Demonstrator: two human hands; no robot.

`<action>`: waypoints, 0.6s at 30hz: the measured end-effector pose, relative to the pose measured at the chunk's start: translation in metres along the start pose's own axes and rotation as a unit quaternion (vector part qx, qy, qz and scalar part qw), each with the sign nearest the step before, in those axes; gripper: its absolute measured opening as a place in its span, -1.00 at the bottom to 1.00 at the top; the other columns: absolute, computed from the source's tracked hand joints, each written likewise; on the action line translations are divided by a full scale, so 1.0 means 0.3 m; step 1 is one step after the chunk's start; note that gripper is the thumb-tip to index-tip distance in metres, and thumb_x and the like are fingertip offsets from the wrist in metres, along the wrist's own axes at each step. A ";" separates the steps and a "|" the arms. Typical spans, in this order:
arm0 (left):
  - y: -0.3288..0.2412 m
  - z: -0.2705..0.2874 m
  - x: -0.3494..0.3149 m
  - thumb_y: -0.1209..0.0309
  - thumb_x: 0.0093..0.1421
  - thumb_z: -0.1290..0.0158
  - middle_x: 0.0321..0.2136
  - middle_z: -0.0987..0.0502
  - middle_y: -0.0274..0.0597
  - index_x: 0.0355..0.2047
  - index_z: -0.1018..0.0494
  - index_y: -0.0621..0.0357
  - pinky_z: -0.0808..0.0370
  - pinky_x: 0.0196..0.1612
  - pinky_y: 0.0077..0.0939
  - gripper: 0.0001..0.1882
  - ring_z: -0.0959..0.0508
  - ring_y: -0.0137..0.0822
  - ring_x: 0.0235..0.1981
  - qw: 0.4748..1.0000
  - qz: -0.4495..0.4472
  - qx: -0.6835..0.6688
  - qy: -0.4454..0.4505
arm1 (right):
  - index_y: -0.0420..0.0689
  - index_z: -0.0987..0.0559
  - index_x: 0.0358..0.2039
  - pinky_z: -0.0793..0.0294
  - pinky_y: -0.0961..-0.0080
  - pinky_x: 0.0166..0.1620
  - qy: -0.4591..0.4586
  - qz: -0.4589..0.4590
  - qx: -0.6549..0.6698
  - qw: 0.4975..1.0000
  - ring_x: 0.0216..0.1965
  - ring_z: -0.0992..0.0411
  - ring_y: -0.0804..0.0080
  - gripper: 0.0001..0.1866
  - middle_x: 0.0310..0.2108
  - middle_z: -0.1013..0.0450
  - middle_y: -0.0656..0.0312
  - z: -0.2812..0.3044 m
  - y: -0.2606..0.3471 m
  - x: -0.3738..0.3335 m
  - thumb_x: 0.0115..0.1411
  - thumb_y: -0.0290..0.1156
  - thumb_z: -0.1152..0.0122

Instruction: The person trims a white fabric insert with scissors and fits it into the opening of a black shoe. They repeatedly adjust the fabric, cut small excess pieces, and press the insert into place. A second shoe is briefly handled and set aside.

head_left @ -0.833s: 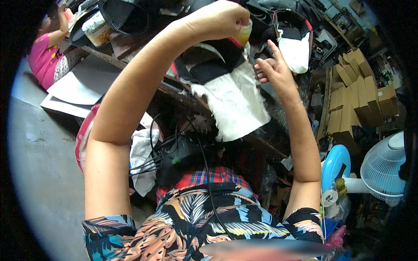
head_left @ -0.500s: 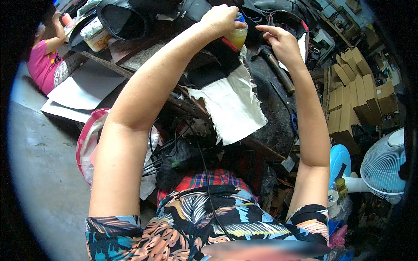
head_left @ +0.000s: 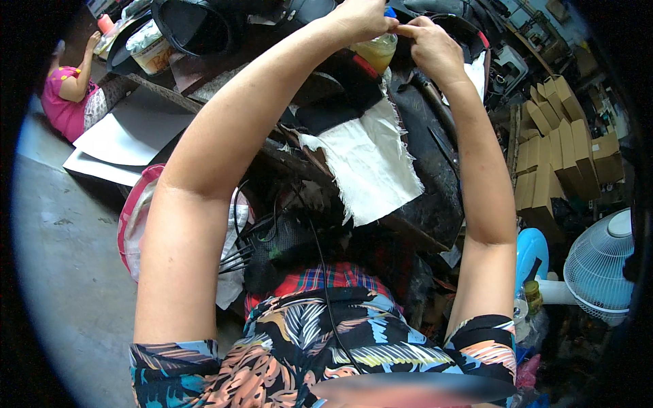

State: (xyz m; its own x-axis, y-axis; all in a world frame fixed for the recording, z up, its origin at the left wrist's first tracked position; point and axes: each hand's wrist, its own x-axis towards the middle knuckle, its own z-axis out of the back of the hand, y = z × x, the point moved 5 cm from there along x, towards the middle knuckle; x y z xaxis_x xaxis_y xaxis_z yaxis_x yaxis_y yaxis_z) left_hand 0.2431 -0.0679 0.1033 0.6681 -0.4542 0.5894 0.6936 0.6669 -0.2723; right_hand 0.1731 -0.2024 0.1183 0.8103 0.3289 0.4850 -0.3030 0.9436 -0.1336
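Note:
At the far edge of the view my left hand [head_left: 364, 22] is closed, its fingertips partly cut off by the frame. My right hand [head_left: 437, 53] meets it there, thumb and index finger pinched together; whatever sits between the fingertips is too small to make out. Just below the left hand stands a clear jar [head_left: 378, 54] of yellowish stuff, with a bit of blue [head_left: 390, 12] above it. Nearer to me, a frayed white cloth [head_left: 374, 166] hangs over the dark workbench [head_left: 428, 211], next to black material with a red edge [head_left: 366, 66].
Left of my arms are a tub [head_left: 151, 53], white sheets [head_left: 132, 139] and a person in a pink top [head_left: 64, 102]. A pink-rimmed basket [head_left: 129, 217] stands below. Cardboard boxes [head_left: 554, 149] and a fan [head_left: 598, 265] are on the right.
My right hand has moved up and left, so its fingertips now meet the left hand's. The left hand has risen slightly, showing more of the jar.

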 end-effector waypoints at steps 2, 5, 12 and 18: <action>-0.044 -0.001 0.007 0.14 0.14 -0.11 -0.41 -0.54 0.15 -0.19 -0.55 0.13 -0.52 -0.22 -0.08 -0.65 -0.58 0.10 -0.28 0.994 -0.091 -0.005 0.063 | 0.25 -0.67 -0.07 -0.48 0.36 0.04 0.045 0.012 -0.042 0.998 -0.02 -0.50 0.28 -0.52 -0.05 -0.50 0.34 0.017 -0.008 -0.038 0.14 -0.58 0.04; -0.140 0.090 -0.052 0.24 0.16 -0.09 -0.43 -0.54 0.13 -0.24 -0.55 0.18 -0.51 -0.20 -0.09 -0.72 -0.58 0.09 -0.28 0.965 -0.235 0.097 -0.069 | 0.19 -0.68 -0.08 -0.47 0.33 0.06 0.009 0.044 0.043 0.998 -0.03 -0.50 0.26 -0.52 -0.07 -0.52 0.32 0.089 -0.008 -0.093 0.14 -0.60 0.05; -0.173 0.220 -0.264 0.45 0.12 -0.06 -0.41 -0.57 0.06 -0.26 -0.54 0.25 -0.51 -0.27 -0.28 -0.81 -0.59 -0.12 -0.38 0.997 -0.022 -0.044 0.060 | -0.11 0.00 0.41 -0.46 0.63 -0.39 0.074 -0.044 0.505 0.859 -0.51 -0.45 0.58 -0.04 -0.52 -0.54 0.17 0.021 0.105 -0.289 0.12 -0.32 -0.38; -0.204 0.076 -0.379 0.54 0.01 -0.07 -0.40 -0.61 0.04 -0.29 -0.56 0.33 -0.54 -0.17 -0.34 -0.78 -0.63 -0.13 -0.33 0.969 -0.040 -0.079 0.233 | -0.20 0.03 0.40 -0.46 0.67 -0.32 0.152 -0.214 0.691 0.674 -0.40 -0.48 0.61 -0.08 -0.38 -0.54 0.19 -0.173 0.111 -0.368 0.10 -0.61 -0.27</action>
State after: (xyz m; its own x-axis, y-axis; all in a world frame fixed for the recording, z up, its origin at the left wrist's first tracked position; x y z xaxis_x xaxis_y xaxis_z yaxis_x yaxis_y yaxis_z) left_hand 0.1186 -0.0434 0.0703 0.6335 -0.7426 0.2171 0.7568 0.5364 -0.3736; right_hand 0.0997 -0.2054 0.0156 0.9736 0.2283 -0.0037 -0.0167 0.0875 0.9960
